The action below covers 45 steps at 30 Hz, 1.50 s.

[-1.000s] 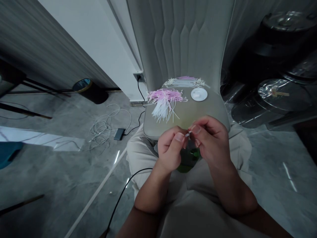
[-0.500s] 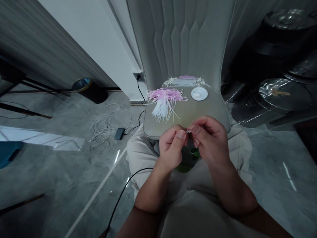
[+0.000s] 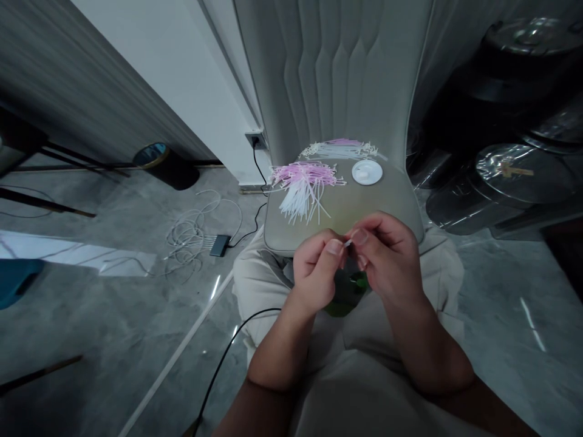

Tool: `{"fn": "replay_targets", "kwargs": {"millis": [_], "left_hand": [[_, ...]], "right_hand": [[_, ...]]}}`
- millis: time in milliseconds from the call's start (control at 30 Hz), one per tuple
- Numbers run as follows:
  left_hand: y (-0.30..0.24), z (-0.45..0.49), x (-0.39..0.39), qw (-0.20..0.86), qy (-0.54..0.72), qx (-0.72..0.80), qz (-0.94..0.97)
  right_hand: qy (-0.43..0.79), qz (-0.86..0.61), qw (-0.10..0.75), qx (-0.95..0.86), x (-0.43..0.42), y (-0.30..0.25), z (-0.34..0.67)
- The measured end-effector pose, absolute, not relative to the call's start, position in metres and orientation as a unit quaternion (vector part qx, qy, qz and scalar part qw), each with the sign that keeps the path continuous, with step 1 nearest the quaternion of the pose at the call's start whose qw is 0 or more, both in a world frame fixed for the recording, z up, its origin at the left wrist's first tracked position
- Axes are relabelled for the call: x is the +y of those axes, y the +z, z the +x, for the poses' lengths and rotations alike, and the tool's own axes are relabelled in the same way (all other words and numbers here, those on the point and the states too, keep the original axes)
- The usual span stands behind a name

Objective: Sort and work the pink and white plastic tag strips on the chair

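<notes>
My left hand (image 3: 317,267) and my right hand (image 3: 389,261) meet in front of the chair seat, above my lap. Both are closed in a pinch, fingertips almost touching. Between them shows the end of a small white piece (image 3: 348,243); most of it is hidden by the fingers. Ahead on the seat lies a bundle of thin pink sticks (image 3: 314,173) with pale ends, and loose thin white sticks (image 3: 298,200) fan out from it. Behind these is a row of white and pink sticks (image 3: 339,149). A round white dish (image 3: 374,175) holds a white lump.
The padded grey chair (image 3: 350,209) faces me. Something green (image 3: 341,305) sits below my hands. On the floor to the left are a dark adapter box (image 3: 219,246) with coiled white cables and a dark bin (image 3: 168,167). Plastic-wrapped stools (image 3: 523,173) stand right.
My fingertips have shifted very slightly, and a little more of the white piece shows between them. Everything on the chair is unmoved.
</notes>
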<state>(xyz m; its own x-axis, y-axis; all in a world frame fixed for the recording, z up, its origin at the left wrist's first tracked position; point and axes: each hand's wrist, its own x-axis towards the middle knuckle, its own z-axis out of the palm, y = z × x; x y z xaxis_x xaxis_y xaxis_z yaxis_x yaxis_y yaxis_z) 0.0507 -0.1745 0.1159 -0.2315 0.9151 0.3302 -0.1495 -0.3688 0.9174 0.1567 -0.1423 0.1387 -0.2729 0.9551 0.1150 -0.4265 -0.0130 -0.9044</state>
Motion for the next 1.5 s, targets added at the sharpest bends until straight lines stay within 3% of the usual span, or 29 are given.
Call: {"fn": "replay_targets", "kwargs": {"millis": [1500], "left_hand": [[0.1152, 0.0508, -0.172, 0.403, 0.682, 0.369, 0.487]], "right_hand": [[0.656, -0.281, 0.528, -0.461, -0.1384, 0.137, 0.1562]]}}
